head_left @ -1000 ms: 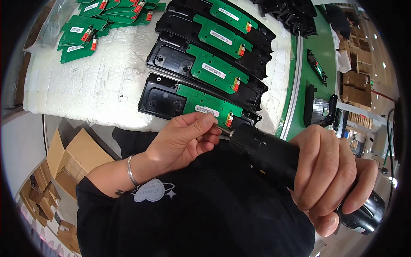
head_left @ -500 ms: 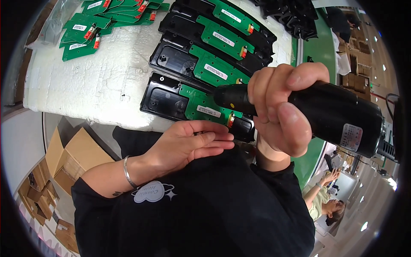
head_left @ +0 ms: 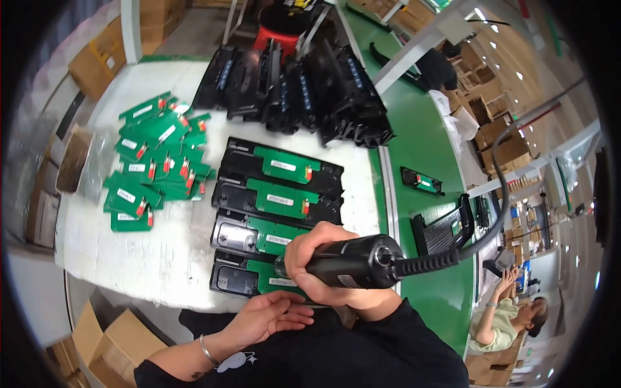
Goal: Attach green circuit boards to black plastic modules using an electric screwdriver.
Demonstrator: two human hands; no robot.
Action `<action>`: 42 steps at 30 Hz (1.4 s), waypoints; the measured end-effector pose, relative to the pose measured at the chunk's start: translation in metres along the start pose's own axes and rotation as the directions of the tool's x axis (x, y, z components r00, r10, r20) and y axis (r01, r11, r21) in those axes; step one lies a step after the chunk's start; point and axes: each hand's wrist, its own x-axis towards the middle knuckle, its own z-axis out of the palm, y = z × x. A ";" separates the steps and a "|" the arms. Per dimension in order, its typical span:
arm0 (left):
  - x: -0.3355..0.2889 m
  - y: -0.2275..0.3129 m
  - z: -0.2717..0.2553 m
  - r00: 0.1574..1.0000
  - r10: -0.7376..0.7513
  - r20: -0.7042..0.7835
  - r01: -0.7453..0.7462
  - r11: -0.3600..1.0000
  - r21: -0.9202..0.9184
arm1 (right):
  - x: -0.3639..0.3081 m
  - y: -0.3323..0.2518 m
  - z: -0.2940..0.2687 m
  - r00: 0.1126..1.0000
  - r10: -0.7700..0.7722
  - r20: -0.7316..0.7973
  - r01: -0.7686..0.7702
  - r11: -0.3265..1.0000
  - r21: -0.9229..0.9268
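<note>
My right hand (head_left: 301, 253) is wrapped round a thick black electric screwdriver (head_left: 352, 258), whose cable runs off to the right. The tool's front end is over the nearest black plastic housing (head_left: 234, 278); whether the tip touches it is hidden. A green circuit board (head_left: 266, 279) lies in that housing, partly covered by my hands. My left hand (head_left: 268, 317) is at the housing's near edge, fingers stretched and slightly apart, with nothing visible in them. Beyond lie more housings in a row, each with a green board (head_left: 282, 199) carrying a white label and a red-and-white connector.
Loose green boards (head_left: 162, 149) are heaped on the white foam-topped table (head_left: 90, 252) at the left. Black housings (head_left: 284, 90) are stacked at the back. A green conveyor (head_left: 407, 181) runs along the right, carrying black parts. Another person (head_left: 508, 317) sits beyond it. An opened carton (head_left: 123, 343) stands lower left.
The view has shifted, bringing the back stack and conveyor into sight. The screwdriver has turned, with its rear end now more toward me. My left hand stays by the nearest housing.
</note>
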 end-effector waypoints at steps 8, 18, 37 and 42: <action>0.001 -0.001 0.002 0.979 0.193 -0.070 -0.199 0.977 -0.074 | -0.012 -0.049 -0.010 0.871 -0.481 0.098 0.445 0.859 0.254; 0.013 0.010 0.020 0.964 0.189 -0.185 -0.224 0.955 -0.196 | -0.043 -0.058 -0.009 0.873 -0.483 -0.065 0.483 0.838 0.254; 0.021 -0.009 0.016 0.963 0.145 -0.226 -0.221 0.907 -0.359 | -0.064 -0.043 -0.012 0.807 -0.583 -0.092 0.590 0.798 0.120; 0.024 -0.012 0.014 0.968 0.162 -0.192 -0.224 0.902 -0.370 | -0.067 -0.038 0.000 0.773 -0.600 -0.206 0.628 0.771 0.107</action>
